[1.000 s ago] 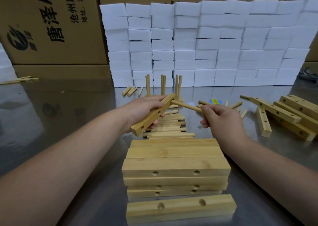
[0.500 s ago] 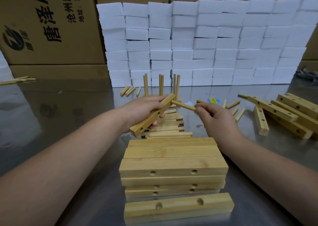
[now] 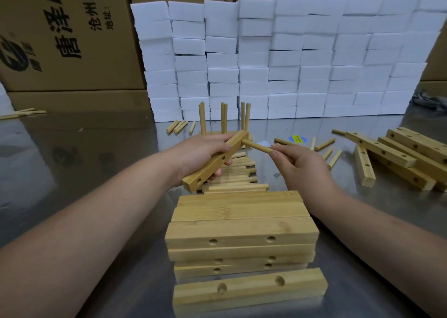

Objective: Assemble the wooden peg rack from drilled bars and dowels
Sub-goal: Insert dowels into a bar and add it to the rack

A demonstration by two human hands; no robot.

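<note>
Table; dowel tip hidden by bar

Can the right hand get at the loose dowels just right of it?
Probably yes: the loose dowels lie bare on the table beside the right hand, nothing between. But it pinches a dowel meeting the bar in the left hand, so it must let go first.

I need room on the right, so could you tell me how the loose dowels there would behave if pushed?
The dowels look round and smooth, so they would probably roll on the shiny table. They appear to be short solid wood, so likely stiff and light. They lie at different angles, so they may scatter rather than move together.
</note>
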